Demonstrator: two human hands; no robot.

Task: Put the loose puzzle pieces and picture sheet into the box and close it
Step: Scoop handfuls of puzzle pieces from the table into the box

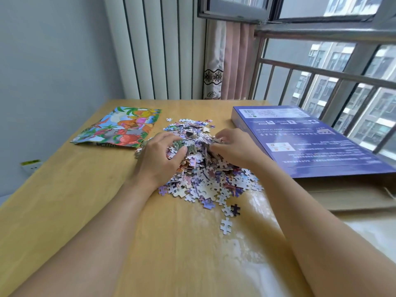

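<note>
Evidently nothing was yet boxed: puzzle pieces (203, 168) were gathered between the curled fingers of left hand (159, 156) and right hand (232, 146), picture sheet (120, 128) beyond the left fingers, purple box (310, 142) beside the right.

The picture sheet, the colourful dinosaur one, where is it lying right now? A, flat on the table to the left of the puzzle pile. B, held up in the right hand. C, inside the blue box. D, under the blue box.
A: the picture sheet lies flat on the table, left of the pile of puzzle pieces, apart from the blue box, while both hands dig into the pile.
</note>
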